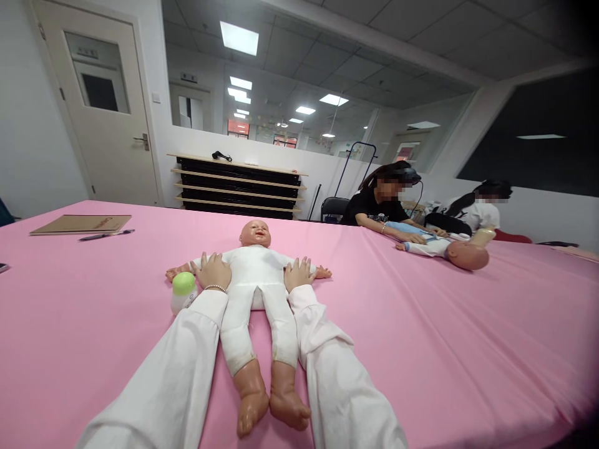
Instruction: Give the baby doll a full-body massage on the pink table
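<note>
A baby doll (255,274) in a white suit lies on its back on the pink table cover (421,337), head away from me, bare feet toward me. My left hand (213,271) lies flat on the doll's arm and side at the left, fingers stretched out. My right hand (298,273) lies flat on the doll's other arm at the right, fingers stretched out as well. Both my sleeves are white. A small bottle with a green cap (183,292) stands just left of my left wrist.
A brown folder (82,224) and a pen (107,234) lie at the far left. Across the table at the right, two other people sit over a second doll (452,251). A shelf unit (238,186) and a door (105,106) stand behind.
</note>
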The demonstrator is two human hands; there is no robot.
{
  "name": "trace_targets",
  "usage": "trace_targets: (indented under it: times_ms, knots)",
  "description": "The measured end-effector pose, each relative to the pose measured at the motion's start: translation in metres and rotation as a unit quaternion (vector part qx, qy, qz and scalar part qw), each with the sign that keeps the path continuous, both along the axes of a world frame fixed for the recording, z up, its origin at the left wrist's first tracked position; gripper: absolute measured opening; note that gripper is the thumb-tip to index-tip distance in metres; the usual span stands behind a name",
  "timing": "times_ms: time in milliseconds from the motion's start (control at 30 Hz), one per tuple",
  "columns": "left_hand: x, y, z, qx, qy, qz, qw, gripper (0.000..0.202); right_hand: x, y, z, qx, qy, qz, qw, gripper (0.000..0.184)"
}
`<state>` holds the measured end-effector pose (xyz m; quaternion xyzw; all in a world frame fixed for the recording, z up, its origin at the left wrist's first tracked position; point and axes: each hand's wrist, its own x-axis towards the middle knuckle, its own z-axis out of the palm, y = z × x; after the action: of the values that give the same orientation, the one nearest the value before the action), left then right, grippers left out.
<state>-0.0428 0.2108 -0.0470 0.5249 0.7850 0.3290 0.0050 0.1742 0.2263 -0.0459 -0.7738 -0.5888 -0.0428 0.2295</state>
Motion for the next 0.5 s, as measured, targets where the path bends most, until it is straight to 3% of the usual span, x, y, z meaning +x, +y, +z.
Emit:
trace_targets:
  times_ms: [200, 333, 500]
  knots:
    - [-0.0015, -0.0025, 0.0012, -0.008, -0.001, 0.056, 0.998, 0.052, -0.0031, -0.0014, -0.0006, 0.007, 0.021, -0.062, 0.998, 0.057]
    - [-0.0025, -0.0018, 0.0002, 0.000, 0.002, 0.054, 0.999, 0.052, -0.0042, 0.0001, -0.0008, 0.029, 0.048, -0.100, 0.993, 0.065]
    - [-0.0043, -0.0006, -0.0033, 0.018, 0.000, 0.041, 0.999, 0.052, -0.0023, 0.0036, -0.0047, 0.059, 0.085, -0.090, 0.991, 0.075]
